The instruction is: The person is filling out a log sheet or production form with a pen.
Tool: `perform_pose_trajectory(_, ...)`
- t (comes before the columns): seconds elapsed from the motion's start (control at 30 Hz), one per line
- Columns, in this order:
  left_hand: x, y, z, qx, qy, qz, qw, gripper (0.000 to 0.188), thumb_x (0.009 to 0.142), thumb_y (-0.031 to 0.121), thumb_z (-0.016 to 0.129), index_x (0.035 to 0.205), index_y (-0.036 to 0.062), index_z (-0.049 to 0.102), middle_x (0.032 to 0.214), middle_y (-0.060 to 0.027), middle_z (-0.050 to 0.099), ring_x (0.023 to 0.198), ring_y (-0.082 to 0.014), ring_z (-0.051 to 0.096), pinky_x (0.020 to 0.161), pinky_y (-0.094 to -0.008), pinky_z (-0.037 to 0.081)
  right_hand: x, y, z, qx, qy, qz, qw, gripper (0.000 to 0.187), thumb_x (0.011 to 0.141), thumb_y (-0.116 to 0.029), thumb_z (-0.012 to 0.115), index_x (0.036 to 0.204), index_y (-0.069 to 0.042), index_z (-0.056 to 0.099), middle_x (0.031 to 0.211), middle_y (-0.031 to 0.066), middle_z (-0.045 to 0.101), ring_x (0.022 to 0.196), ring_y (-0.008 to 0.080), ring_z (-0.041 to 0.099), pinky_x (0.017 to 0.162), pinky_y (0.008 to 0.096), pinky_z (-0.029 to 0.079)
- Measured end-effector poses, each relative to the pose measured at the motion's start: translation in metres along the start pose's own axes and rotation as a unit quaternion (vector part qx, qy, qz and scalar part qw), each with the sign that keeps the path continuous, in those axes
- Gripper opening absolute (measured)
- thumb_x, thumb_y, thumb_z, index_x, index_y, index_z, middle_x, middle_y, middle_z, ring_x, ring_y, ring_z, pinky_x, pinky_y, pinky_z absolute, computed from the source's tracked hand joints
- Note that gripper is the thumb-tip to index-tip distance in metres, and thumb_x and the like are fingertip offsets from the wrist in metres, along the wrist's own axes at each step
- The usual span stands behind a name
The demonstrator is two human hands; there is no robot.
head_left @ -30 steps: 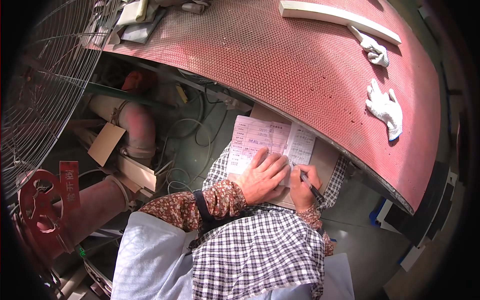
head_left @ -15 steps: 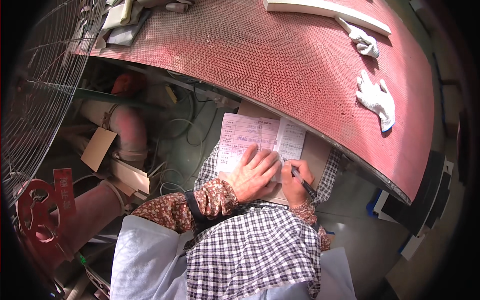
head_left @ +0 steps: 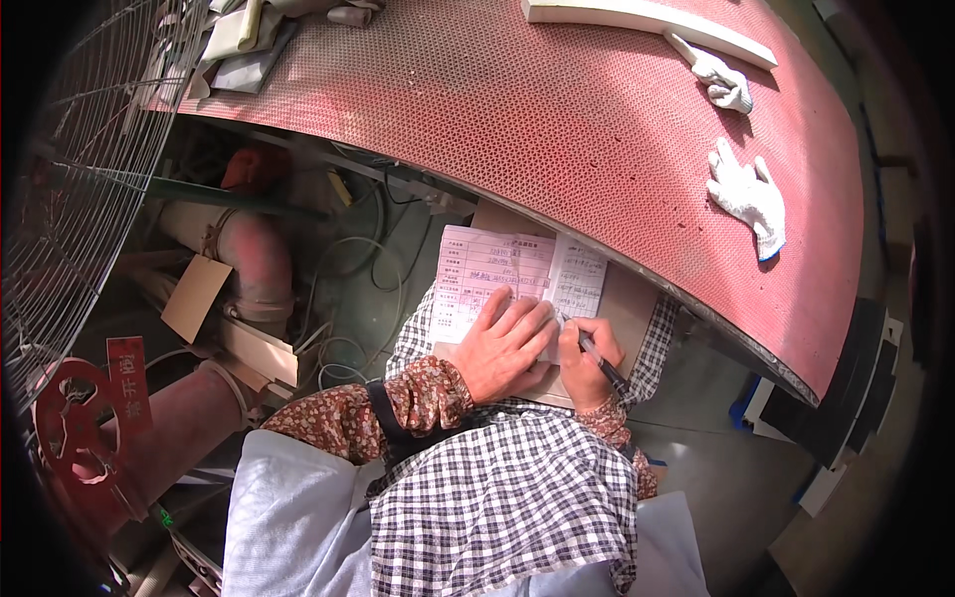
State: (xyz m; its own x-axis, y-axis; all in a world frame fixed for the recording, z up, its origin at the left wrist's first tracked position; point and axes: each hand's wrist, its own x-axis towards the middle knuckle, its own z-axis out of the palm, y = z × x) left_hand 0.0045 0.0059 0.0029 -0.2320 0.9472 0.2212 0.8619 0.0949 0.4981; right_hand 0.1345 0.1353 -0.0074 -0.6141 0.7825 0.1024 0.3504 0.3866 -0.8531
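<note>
On my lap a brown board carries a pink printed form and, at its right, a white sheet with handwriting. My left hand lies flat over the lower part of the papers, its fingers stretched out. Just to the right, my right hand grips a dark pen, with the tip at the lower end of the white sheet. The pen's back end points down to the right. A checked apron covers my lap beneath the board.
A red perforated tabletop curves above the papers, bearing two white work gloves, a pale bar and folded cloths. A wire guard, a bent pipe and a red handwheel stand at my left.
The papers have shifted very slightly to the left under my left hand. Both hands stay in nearly the same place, and the pen remains in my right hand.
</note>
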Motion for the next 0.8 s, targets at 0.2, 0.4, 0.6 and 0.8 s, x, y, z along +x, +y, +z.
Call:
perform_pose_trajectory(0.2, 0.0018, 0.0004, -0.0031, -0.001, -0.025, -0.002, 1.0, 0.066, 0.079, 0.035, 0.081, 0.135, 0.0047, 0.062, 0.141, -0.0133, 0.058, 0.137, -0.0306, 0.053, 0.121, -0.0601, 0.032, 0.0003, 0.0003, -0.0001, 0.001, 0.002, -0.006, 1.0, 0.013, 0.091, -0.013, 0.075, 0.089, -0.002, 0.067, 0.068, 0.012, 0.066, 0.057, 0.0239, 0.065, 0.057, 0.0382, 0.053)
perform_pose_trajectory(0.4, 0.0016, 0.0004, -0.0025, 0.001, -0.024, -0.003, 1.0, 0.066, 0.079, 0.035, 0.081, 0.135, 0.0048, 0.063, 0.142, -0.0135, 0.057, 0.137, -0.0308, 0.053, 0.121, -0.06, 0.032, 0.0007, 0.0005, 0.0003, 0.002, 0.003, -0.013, 1.0, 0.013, 0.091, -0.012, 0.075, 0.088, -0.002, 0.066, 0.067, 0.0121, 0.066, 0.057, 0.0244, 0.065, 0.057, 0.0385, 0.053)
perform_pose_trajectory(0.6, 0.0008, -0.0002, -0.0025, 0.001, -0.025, 0.0, 1.0, 0.067, 0.079, 0.035, 0.081, 0.136, 0.0051, 0.063, 0.143, -0.0138, 0.056, 0.138, -0.031, 0.052, 0.121, -0.0601, 0.032, 0.0005, -0.0004, 0.0003, 0.0, 0.004, -0.011, 1.0, 0.014, 0.089, -0.011, 0.075, 0.087, -0.002, 0.065, 0.067, 0.0121, 0.065, 0.056, 0.025, 0.065, 0.056, 0.0389, 0.053)
perform_pose_trajectory(0.8, -0.0002, 0.0001, -0.0001, 0.003, -0.018, -0.002, 1.0, 0.067, 0.079, 0.035, 0.082, 0.136, 0.0059, 0.062, 0.143, -0.0136, 0.056, 0.137, -0.031, 0.052, 0.121, -0.0601, 0.032, -0.0001, -0.0001, 0.0006, -0.003, 0.003, -0.012, 1.0, 0.014, 0.089, -0.011, 0.075, 0.087, -0.002, 0.065, 0.067, 0.0118, 0.065, 0.056, 0.0247, 0.064, 0.057, 0.039, 0.053)
